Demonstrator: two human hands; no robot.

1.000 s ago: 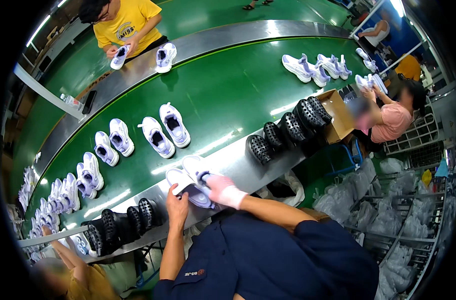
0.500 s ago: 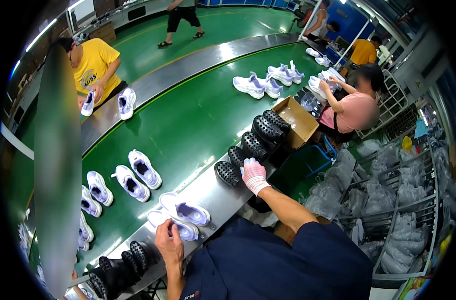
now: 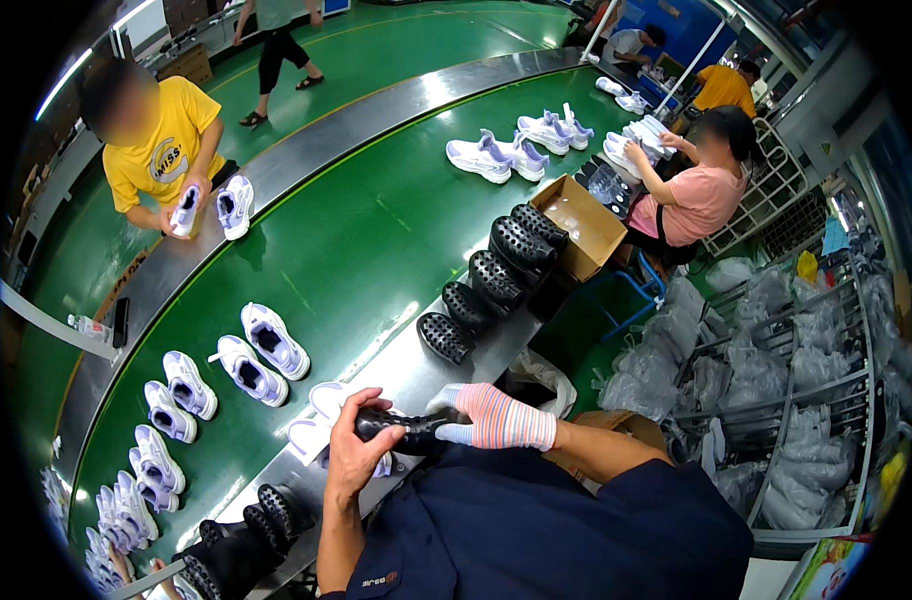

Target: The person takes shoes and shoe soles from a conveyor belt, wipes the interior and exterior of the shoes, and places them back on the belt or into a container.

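A black, hole-studded shoe last (image 3: 408,432) is held level in front of my chest, between both hands. Bare, my left hand (image 3: 356,445) grips one end with its thumb along the side. My right hand (image 3: 496,417), in a white glove with pink and blue stripes, closes on the other end. Partly hidden beneath them, a pair of white and lilac sneakers (image 3: 306,438) lies at the metal edge of the table. To the right along this edge stands a row of similar black lasts (image 3: 446,338); more black lasts (image 3: 278,508) stand at the lower left.
A green conveyor belt (image 3: 356,270) carries several sneakers (image 3: 276,340). An open cardboard box (image 3: 596,245) stands beyond the right-hand lasts. One worker in pink (image 3: 701,205) sits at the right; another in yellow (image 3: 166,150) handles a sneaker across the belt. Racks of bagged items (image 3: 806,430) stand at right.
My right hand has come back from the right-hand row with a black last. My left hand has left the sneakers and now grips that last too. A walker behind has moved left.
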